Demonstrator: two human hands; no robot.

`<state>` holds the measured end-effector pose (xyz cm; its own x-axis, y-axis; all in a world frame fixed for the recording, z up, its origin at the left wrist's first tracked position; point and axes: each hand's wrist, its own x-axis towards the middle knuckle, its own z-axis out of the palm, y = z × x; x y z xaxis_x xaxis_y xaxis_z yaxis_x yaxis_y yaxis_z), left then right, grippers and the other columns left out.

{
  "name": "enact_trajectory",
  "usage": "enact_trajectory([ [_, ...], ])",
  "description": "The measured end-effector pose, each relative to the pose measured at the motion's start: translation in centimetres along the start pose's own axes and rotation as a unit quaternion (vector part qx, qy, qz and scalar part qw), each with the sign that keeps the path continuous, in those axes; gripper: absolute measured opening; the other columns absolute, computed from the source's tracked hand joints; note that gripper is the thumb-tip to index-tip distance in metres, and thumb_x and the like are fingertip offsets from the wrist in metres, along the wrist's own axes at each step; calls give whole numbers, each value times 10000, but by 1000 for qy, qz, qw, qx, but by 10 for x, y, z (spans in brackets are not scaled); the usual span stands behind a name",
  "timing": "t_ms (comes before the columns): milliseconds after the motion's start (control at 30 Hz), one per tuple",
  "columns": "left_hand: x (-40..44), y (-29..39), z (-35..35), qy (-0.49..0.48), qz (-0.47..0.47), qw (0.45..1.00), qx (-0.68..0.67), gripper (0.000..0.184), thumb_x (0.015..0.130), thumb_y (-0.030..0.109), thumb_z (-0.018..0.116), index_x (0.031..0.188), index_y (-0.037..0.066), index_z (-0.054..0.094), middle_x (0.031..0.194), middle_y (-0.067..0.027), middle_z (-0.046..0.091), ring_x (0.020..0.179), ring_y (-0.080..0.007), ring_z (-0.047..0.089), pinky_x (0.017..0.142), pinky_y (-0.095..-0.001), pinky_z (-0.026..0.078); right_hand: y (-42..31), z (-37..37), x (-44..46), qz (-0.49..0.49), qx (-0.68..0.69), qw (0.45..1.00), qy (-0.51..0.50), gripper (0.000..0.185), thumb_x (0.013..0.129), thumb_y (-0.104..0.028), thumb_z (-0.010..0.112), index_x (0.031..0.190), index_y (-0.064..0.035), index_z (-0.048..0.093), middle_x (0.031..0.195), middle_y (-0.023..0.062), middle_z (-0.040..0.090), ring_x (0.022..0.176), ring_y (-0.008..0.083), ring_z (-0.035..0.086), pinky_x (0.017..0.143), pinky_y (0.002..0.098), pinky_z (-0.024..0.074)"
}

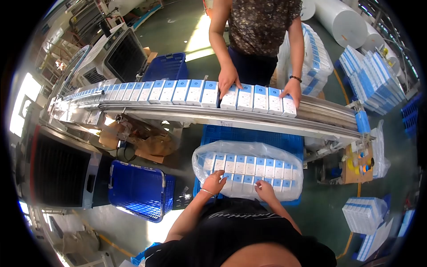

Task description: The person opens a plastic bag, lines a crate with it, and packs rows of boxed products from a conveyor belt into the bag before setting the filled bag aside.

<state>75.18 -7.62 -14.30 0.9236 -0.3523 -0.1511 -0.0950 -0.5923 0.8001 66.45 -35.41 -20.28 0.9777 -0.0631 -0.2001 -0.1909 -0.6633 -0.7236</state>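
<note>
Two rows of blue-and-white boxes (240, 167) lie inside a clear plastic bag (291, 189) in front of me. My left hand (214, 182) rests at the left end of the near row, fingers stretched and apart on the boxes. Over the right half of that row is my right hand (265, 190), its fingertips at the box tops and its fingers slightly bent and apart. Neither hand visibly lifts a box. Under the bag is a blue plastic crate (251, 135).
A conveyor (329, 113) crosses ahead, carrying a long line of similar boxes (180, 91). Across it, a co-worker's two hands (229, 78) hold several boxes. A blue basket (140, 187) stands at my left. Wrapped packs (364, 215) and a cardboard box (358, 167) are right.
</note>
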Motion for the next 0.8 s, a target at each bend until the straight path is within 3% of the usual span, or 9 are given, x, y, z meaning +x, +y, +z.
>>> enact_trajectory([
  [367, 0, 3, 8, -3, 22, 1000, 10, 322, 829, 185, 623, 1074, -21, 593, 997, -184, 656, 785, -299, 664, 730, -380, 516, 10, 5, -7, 25, 9, 1000, 10, 256, 816, -212, 633, 981, -16, 628, 926, 157, 666, 823, 319, 643, 731, 393, 513],
  [800, -1, 2, 11, -11, 47, 998, 30, 315, 829, 206, 620, 1064, -2, 591, 1001, -194, 646, 759, -313, 659, 718, -405, 519, 15, 7, -15, 37, 10, 999, 2, 275, 815, -235, 626, 991, -25, 630, 918, 168, 670, 858, 341, 640, 750, 416, 508],
])
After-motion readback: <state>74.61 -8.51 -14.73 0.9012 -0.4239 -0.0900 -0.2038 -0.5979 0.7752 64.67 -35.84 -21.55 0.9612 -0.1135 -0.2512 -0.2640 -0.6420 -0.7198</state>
